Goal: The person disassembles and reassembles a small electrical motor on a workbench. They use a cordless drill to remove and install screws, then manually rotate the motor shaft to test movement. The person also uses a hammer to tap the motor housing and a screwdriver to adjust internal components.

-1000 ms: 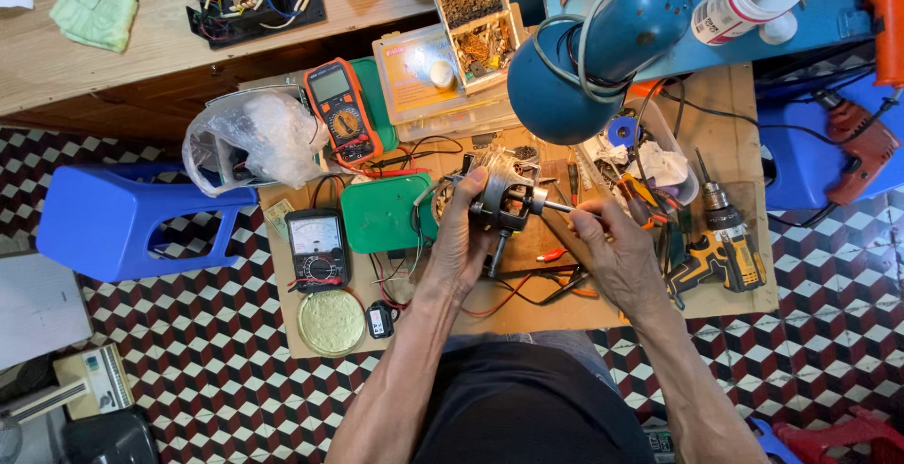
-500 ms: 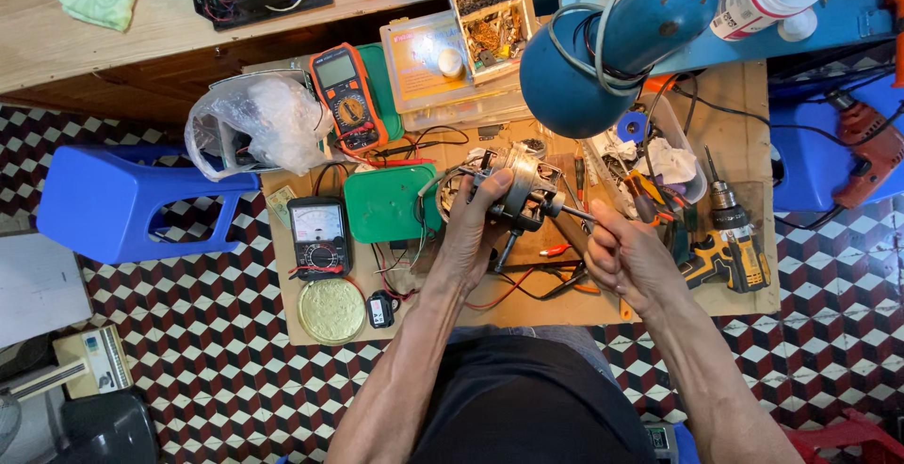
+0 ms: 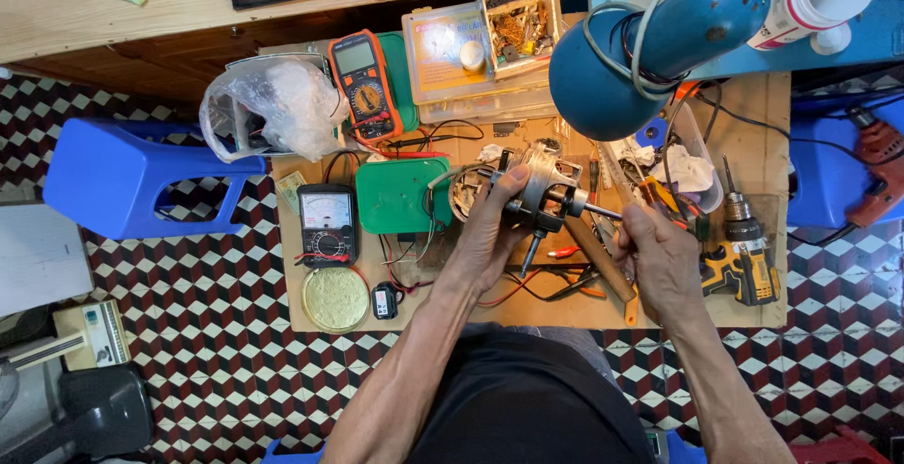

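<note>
My left hand [image 3: 492,231] grips a small metal electric motor [image 3: 541,191] with loose wires, lifted a little above a low wooden work table [image 3: 763,318]. The motor's steel shaft [image 3: 595,208] sticks out to the right. My right hand [image 3: 659,259] is closed around the shaft's end, fingers curled. Under the motor lie red and black leads and a wooden-handled tool [image 3: 603,262].
A green pad [image 3: 395,196], a black analog meter [image 3: 325,224], an orange digital multimeter [image 3: 365,83], a round tin lid [image 3: 335,298] and a plastic bag [image 3: 278,106] lie left. A blue lamp [image 3: 650,40], parts boxes [image 3: 513,3], a yellow drill [image 3: 744,257], a blue stool [image 3: 132,177].
The view has shifted a little. My right hand has slid rightward along the shaft, away from the motor body. My left hand keeps hold of the motor.
</note>
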